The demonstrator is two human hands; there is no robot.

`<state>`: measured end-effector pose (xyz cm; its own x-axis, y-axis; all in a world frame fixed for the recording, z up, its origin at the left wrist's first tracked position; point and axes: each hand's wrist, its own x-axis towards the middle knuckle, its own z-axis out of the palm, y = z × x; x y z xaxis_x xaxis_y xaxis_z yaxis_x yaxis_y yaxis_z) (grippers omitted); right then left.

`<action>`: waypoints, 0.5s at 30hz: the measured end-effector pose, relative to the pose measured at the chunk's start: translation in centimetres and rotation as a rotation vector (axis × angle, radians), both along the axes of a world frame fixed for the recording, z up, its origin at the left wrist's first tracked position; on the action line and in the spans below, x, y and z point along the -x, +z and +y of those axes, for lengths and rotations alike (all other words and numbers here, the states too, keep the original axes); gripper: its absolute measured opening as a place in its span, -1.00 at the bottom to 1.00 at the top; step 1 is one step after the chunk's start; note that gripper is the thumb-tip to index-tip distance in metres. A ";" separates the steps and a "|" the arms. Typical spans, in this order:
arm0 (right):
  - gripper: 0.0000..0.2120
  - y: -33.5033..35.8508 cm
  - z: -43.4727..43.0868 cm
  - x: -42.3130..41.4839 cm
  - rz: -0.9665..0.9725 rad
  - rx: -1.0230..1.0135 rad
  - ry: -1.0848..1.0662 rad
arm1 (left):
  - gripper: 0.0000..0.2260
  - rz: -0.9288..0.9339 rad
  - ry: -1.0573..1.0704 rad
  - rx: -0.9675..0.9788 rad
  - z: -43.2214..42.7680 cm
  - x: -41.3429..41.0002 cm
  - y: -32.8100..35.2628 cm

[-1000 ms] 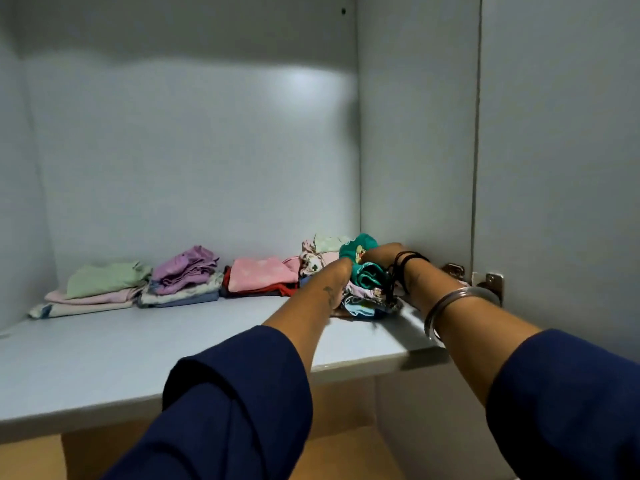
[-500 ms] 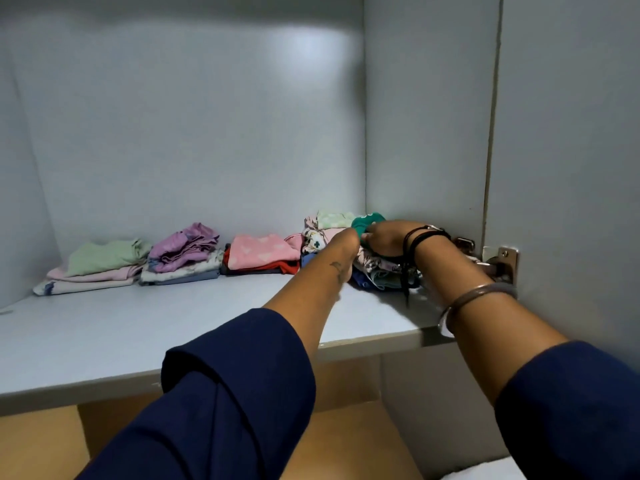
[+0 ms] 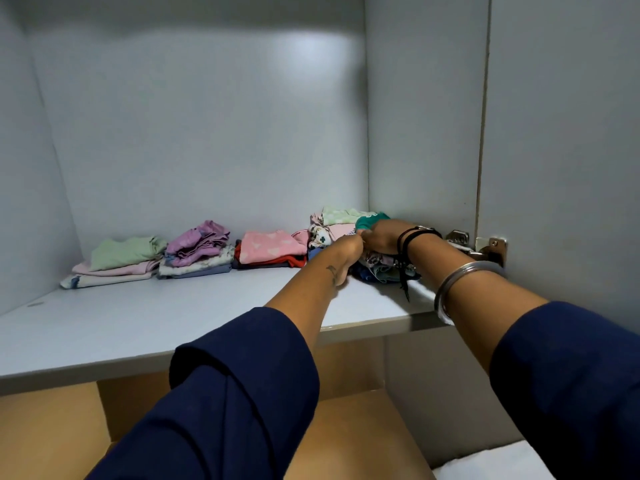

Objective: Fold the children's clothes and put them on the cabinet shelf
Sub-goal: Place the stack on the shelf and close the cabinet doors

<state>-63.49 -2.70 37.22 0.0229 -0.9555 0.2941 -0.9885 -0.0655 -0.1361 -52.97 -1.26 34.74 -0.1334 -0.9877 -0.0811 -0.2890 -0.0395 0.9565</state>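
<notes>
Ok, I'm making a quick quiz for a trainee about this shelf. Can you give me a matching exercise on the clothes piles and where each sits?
Things:
1. green-topped pile
2. purple-topped pile
3. pink heart-print pile
4. teal garment

Places:
A. under the right hand, near the right wall
B. far left of the shelf
C. second from the left
D. just left of the left hand

Pairs: 1-B, 2-C, 3-D, 4-A

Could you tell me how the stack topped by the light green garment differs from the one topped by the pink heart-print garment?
The light green-topped stack lies farthest left, on pale pink and white layers; the pink heart-print stack lies nearer the hands, on red cloth. Both rest folded along the grey cabinet shelf.
</notes>
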 end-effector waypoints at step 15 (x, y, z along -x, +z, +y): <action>-0.56 -4.1 16.7 -4.6 -0.027 0.521 0.075 | -0.52 -0.072 0.179 0.532 11.9 -9.7 -1.7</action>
